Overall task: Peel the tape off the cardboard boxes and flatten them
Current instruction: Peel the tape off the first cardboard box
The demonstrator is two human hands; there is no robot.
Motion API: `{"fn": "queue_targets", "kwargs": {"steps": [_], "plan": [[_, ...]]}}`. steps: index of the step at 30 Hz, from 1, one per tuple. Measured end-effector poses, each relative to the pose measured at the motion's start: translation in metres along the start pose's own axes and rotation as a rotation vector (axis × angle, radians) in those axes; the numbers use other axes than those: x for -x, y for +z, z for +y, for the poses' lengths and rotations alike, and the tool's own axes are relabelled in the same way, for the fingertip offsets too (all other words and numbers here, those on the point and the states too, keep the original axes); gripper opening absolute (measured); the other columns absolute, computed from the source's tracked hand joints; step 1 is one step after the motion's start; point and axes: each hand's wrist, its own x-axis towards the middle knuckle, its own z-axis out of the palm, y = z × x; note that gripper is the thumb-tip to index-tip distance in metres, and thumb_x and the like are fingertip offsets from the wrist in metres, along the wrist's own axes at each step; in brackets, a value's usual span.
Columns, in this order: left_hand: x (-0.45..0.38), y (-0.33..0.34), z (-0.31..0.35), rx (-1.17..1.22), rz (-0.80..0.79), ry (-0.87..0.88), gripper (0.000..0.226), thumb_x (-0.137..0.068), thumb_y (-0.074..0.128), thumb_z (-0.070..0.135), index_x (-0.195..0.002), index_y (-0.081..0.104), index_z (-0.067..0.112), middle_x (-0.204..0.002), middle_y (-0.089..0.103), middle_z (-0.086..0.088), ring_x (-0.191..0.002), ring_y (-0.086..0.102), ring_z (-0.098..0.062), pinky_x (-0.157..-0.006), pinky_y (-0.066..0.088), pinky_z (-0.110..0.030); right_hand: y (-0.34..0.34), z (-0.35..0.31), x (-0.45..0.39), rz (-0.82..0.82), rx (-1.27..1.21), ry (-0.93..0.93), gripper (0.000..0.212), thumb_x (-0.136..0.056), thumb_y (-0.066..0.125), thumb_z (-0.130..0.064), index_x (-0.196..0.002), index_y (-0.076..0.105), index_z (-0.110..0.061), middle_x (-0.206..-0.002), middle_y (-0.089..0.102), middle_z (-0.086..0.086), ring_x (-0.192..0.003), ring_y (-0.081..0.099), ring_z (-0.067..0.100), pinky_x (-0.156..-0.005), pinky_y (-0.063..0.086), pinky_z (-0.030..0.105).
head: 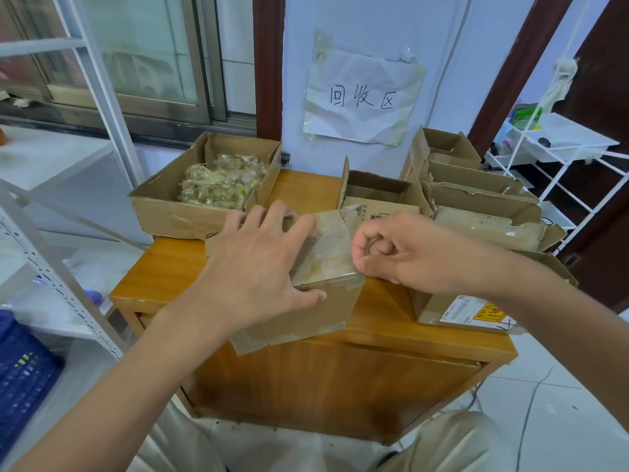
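Low orange-brown wooden cabinet (pixel 384 311), top surface bearing: taped closed brown cardboard box (pixel 323 301); open cardboard tray of crumpled tape (pixel 160 209); several open torn cardboard boxes (pixel 476 206); labelled cardboard box (pixel 439 310).

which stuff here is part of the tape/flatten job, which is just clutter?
Job: taped box under left hand; right hand picking at its tape; open boxes; box of tape scraps.
Clutter: wall sign; white rack; blue crate.
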Motion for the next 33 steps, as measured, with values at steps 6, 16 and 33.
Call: {"fn": "queue_targets", "kwargs": {"steps": [6,16,33], "plan": [[-0.001,0.005,-0.005,0.039,0.030,0.004,0.085,-0.063,0.031,0.092,-0.127,0.039,0.036,-0.130,0.045,0.005,-0.116,0.048,-0.020,-0.104,0.040,-0.043,0.002,0.006,0.005,0.034,0.003,-0.106,0.017,-0.105,0.065,-0.023,-0.089,0.064,-0.027,-0.059,0.047,-0.006,-0.056,0.039,0.010,-0.060,0.036,0.024],[-0.006,0.005,-0.002,0.004,0.018,0.014,0.088,-0.064,0.026,0.092,-0.130,0.033,0.035,-0.132,0.045,0.003,-0.119,0.046,-0.021,-0.104,0.039,-0.044,0.027,-0.006,0.012,0.292,0.178,-0.052,0.007,-0.098,0.071,-0.036,-0.102,0.068,-0.040,-0.057,0.059,-0.016,-0.059,0.058,0.003,-0.074,0.059,0.042],[-0.006,0.006,-0.003,0.079,-0.013,-0.015,0.090,-0.061,0.030,0.096,-0.131,0.029,0.039,-0.130,0.039,0.009,-0.121,0.043,-0.016,-0.108,0.036,-0.042,0.033,-0.010,0.011,0.309,0.234,-0.140,0.026,-0.100,0.067,-0.040,-0.124,0.057,-0.042,-0.055,0.053,-0.011,-0.060,0.056,0.006,-0.061,0.048,0.029]]}}
